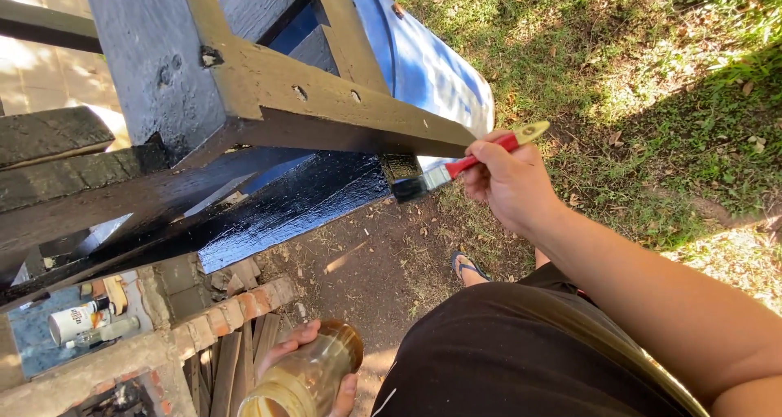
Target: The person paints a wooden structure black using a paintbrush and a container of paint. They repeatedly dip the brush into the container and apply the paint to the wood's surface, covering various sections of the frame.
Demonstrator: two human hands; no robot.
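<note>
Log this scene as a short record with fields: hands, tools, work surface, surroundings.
right hand: grips a brush by its red handle
brush: bristles black, at the wet plank
left hand: holds a jar
plank: glossy black, part of a wooden frame
behind frame: blue barrel
ground: dirt and grass
lower left: brick ledge, can

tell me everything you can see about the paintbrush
The flat paintbrush has a red handle with a pale yellowish end, a shiny metal ferrule and short bristles loaded with black paint. It lies nearly level, bristles pointing left, handle end raised to the right. The right hand grips the red handle. The bristles press on the end of a glossy, wet-looking black painted wooden board, just under an unpainted brown wooden beam.
</note>
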